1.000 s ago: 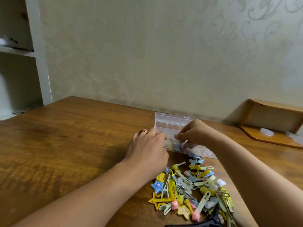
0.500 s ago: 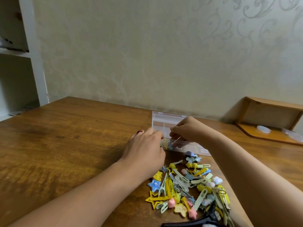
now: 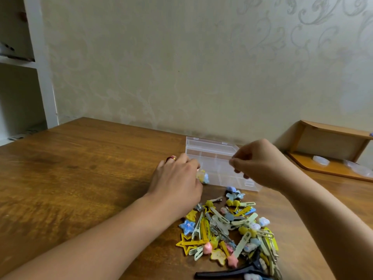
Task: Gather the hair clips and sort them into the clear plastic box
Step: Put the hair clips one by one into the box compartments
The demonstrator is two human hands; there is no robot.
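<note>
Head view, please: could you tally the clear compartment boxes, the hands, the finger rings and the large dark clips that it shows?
clear compartment box: 1
hands: 2 (left hand, right hand)
ring: 1
large dark clip: 1
Total: 5

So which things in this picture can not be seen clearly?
- Head view: the left hand covers the near left corner of the clear plastic box; what it holds is mostly hidden.
- The right hand curls over the box's right side; whether its grip holds a clip is unclear.
- The black clip and part of the clip pile are cut off by the bottom edge.
</note>
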